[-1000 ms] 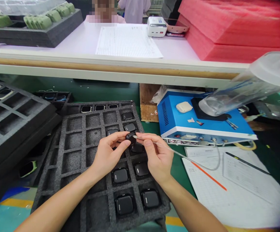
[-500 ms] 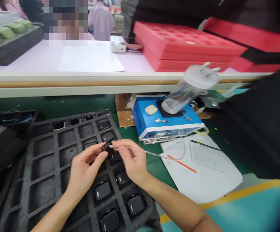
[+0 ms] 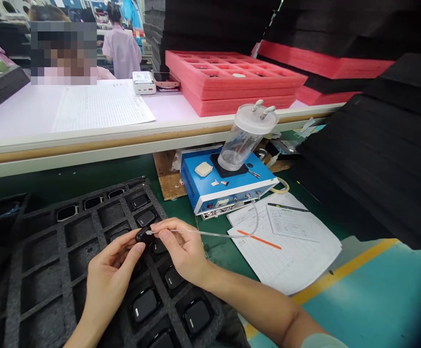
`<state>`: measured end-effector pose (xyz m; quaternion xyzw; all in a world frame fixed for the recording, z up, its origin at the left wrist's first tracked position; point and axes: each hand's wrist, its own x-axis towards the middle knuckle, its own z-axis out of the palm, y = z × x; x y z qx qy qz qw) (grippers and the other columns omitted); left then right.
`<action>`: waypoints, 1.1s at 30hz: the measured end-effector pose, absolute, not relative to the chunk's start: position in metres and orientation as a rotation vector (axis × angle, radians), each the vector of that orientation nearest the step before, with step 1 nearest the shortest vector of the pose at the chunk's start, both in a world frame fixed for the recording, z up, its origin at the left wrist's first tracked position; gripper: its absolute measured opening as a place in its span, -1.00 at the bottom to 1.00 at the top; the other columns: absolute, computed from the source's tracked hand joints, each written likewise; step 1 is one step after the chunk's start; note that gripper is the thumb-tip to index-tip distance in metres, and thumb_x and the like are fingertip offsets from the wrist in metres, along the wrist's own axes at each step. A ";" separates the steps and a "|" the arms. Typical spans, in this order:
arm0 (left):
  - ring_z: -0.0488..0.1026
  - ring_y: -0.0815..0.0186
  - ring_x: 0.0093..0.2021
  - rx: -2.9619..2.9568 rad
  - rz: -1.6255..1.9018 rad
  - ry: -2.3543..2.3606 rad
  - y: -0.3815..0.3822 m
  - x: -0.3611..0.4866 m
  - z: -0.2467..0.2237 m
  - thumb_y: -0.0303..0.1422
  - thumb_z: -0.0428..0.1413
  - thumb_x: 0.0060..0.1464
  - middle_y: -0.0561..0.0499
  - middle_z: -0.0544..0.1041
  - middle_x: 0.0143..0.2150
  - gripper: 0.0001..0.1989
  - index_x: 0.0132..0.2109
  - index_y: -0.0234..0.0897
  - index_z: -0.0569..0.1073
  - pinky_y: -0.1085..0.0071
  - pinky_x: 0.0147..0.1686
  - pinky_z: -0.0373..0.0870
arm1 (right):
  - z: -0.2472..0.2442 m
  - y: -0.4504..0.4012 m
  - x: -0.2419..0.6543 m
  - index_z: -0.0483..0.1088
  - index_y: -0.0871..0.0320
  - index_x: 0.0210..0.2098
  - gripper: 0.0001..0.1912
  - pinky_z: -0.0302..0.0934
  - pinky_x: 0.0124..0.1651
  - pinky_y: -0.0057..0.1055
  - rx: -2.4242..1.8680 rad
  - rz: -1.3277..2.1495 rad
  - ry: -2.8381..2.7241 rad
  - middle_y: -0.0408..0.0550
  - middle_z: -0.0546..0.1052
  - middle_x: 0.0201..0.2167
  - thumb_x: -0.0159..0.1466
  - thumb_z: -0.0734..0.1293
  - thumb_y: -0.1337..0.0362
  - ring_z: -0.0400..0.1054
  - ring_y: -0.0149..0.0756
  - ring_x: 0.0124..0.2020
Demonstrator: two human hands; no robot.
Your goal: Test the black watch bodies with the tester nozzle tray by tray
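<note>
**Left hand (image 3: 107, 285) pinches small black case (image 3: 142, 234), tube tip (image 3: 148, 232) at its end**

I see the case held tight at my left fingertips, over the gray foam tray (image 3: 61, 285) and above its rows of black pieces. My right hand (image 3: 183, 256) is closed narrowly on a thin clear tube (image 3: 199, 233), which lies almost level across my view and points left at the case. From here I can't tell whether the tip touches the case's right end or sits just beside it. The left hand is nearer the case. Past the right hand, the tube curves up toward the blue box (image 3: 210, 186), above the papers (image 3: 286, 241).
</note>
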<state>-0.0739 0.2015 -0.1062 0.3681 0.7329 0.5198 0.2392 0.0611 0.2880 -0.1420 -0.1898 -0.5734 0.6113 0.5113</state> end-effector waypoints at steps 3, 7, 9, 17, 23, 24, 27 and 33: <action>0.65 0.14 -0.26 0.995 1.429 1.994 0.201 -0.074 -0.107 -0.05 0.37 -0.15 -0.09 0.70 -0.25 -0.53 -0.13 -0.23 0.66 0.23 -0.11 0.62 | -0.142 0.288 0.061 0.55 0.14 -0.17 -0.84 0.48 -0.06 -0.29 -0.458 1.471 -1.383 0.02 0.60 -0.19 0.38 0.31 0.26 0.53 -0.25 -0.15; 0.65 0.14 -0.26 0.985 1.428 1.998 0.202 -0.074 -0.106 -0.04 0.37 -0.16 -0.10 0.70 -0.24 -0.52 -0.13 -0.24 0.66 0.23 -0.11 0.62 | -0.142 0.288 0.060 0.55 0.15 -0.16 -0.84 0.47 -0.05 -0.29 -0.456 1.483 -1.376 0.02 0.60 -0.18 0.39 0.31 0.27 0.54 -0.25 -0.15; 0.65 0.14 -0.26 0.989 1.430 2.000 0.202 -0.075 -0.106 -0.03 0.37 -0.17 -0.10 0.70 -0.25 -0.51 -0.13 -0.24 0.66 0.24 -0.12 0.63 | -0.143 0.288 0.060 0.55 0.15 -0.16 -0.84 0.47 -0.05 -0.30 -0.453 1.486 -1.375 0.03 0.60 -0.17 0.39 0.31 0.27 0.53 -0.25 -0.14; 0.64 0.07 -0.25 1.100 1.438 2.066 0.208 -0.068 -0.100 0.12 0.30 -0.12 -0.11 0.68 -0.30 -0.41 -0.09 -0.25 0.65 0.20 -0.21 0.64 | -0.143 0.288 0.060 0.55 0.15 -0.16 -0.84 0.46 -0.06 -0.31 -0.447 1.482 -1.370 0.02 0.60 -0.17 0.38 0.32 0.28 0.54 -0.25 -0.15; 0.64 0.07 -0.24 1.130 1.457 2.087 0.214 -0.063 -0.096 0.18 0.27 -0.11 -0.11 0.67 -0.31 -0.35 -0.06 -0.25 0.64 0.21 -0.22 0.63 | -0.143 0.287 0.060 0.55 0.14 -0.16 -0.84 0.46 -0.07 -0.31 -0.449 1.484 -1.372 0.02 0.60 -0.17 0.38 0.32 0.27 0.54 -0.25 -0.14; 0.64 0.07 -0.24 1.125 1.458 2.083 0.213 -0.064 -0.097 0.18 0.27 -0.11 -0.11 0.67 -0.31 -0.35 -0.06 -0.25 0.64 0.21 -0.22 0.63 | -0.143 0.287 0.060 0.55 0.14 -0.16 -0.84 0.46 -0.06 -0.31 -0.451 1.484 -1.374 0.02 0.60 -0.17 0.38 0.32 0.27 0.53 -0.25 -0.14; 0.64 0.09 -0.27 1.094 1.451 2.052 0.208 -0.069 -0.100 0.13 0.30 -0.12 -0.11 0.68 -0.30 -0.40 -0.09 -0.25 0.65 0.22 -0.22 0.64 | -0.143 0.288 0.061 0.55 0.14 -0.16 -0.84 0.46 -0.06 -0.30 -0.457 1.480 -1.383 0.02 0.60 -0.18 0.39 0.31 0.27 0.53 -0.25 -0.14; 0.64 0.14 -0.28 1.005 1.432 1.979 0.203 -0.074 -0.104 -0.02 0.37 -0.17 -0.10 0.69 -0.27 -0.51 -0.14 -0.24 0.66 0.25 -0.16 0.63 | -0.142 0.289 0.062 0.55 0.14 -0.17 -0.84 0.46 -0.06 -0.29 -0.463 1.478 -1.387 0.02 0.60 -0.18 0.38 0.31 0.27 0.53 -0.24 -0.14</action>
